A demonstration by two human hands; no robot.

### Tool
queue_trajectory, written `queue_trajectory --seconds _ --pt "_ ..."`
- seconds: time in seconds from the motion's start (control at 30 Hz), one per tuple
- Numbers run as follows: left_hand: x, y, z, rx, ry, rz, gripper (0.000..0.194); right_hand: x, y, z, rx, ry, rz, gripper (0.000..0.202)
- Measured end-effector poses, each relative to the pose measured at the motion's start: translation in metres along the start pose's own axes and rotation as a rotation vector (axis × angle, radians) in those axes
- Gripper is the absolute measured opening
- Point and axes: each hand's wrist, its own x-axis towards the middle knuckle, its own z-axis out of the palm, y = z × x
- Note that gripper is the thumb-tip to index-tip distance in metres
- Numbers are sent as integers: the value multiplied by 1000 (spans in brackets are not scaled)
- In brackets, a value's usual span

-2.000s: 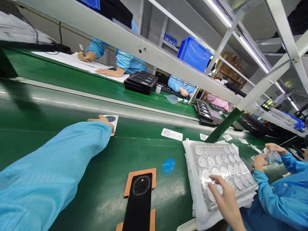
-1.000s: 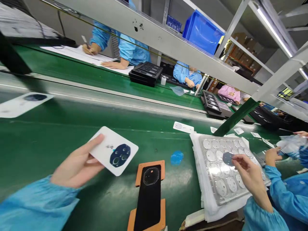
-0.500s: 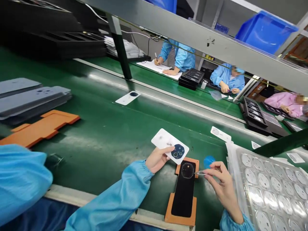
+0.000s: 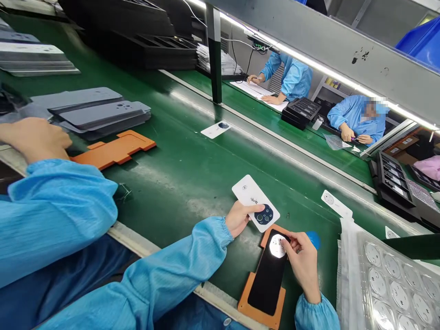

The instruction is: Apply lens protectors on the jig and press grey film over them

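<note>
Currently seating round disc (image 4: 277, 245) into camera opening of black panel (image 4: 268, 279) on orange jig (image 4: 244, 303), lower centre of frame. Best done pressing flat, edges aligned all round. Right hand (image 4: 304, 266) arched over panel, fingertips closed on disc. Left hand (image 4: 240, 217) pinched on white card (image 4: 252, 198), held just above jig, centre frame.

The left hand (image 4: 240, 219) pinches a white card (image 4: 255, 201) bearing a dark camera-lens ring, its thumb on top; the right hand (image 4: 302, 263) presses a round clear disc (image 4: 277, 246) beneath its fingertips onto a black phone back (image 4: 268, 279) seated in an orange jig (image 4: 256, 311); beside the knuckles lies a blue film scrap (image 4: 314, 239).
</note>
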Motion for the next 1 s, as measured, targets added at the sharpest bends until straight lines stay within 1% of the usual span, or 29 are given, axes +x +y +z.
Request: queue_trajectory --seconds 0.1,0.2,0.27,0.37,0.5,0.6,0.67,0.73,0.8,0.87,1.0 --pt "-2 -3 1 15 15 -9 45 -5 -5 -3 -35 2 -95 26" --pt "-4 -3 2 23 5 -9 47 -13 -3 0 -116 -70 -217 22" --pt "-6 -3 2 31 -13 -6 50 -17 -3 2 -160 -89 -264 20" --pt "-9 -9 5 72 -27 18 48 -19 -13 0 -123 -16 -271 18" --pt "-20 -21 17 165 -55 97 36 -14 -41 -3 4 120 -261 14" --pt "-33 -27 27 204 -119 128 38 -7 -54 5 -76 236 -310 13" --pt "-41 -27 31 233 -158 138 40 -2 -55 14 -143 313 -335 12" --pt "-47 -28 32 295 -215 163 40 1 -52 21 -174 360 -341 13" --pt "-50 -30 30 372 -295 204 38 2 -49 24 -180 390 -336 12" --pt "-51 -34 26 424 -347 246 37 1 -47 24 -182 418 -327 13" --pt "-50 -41 21 472 -346 270 40 0 -47 21 -177 437 -322 14"
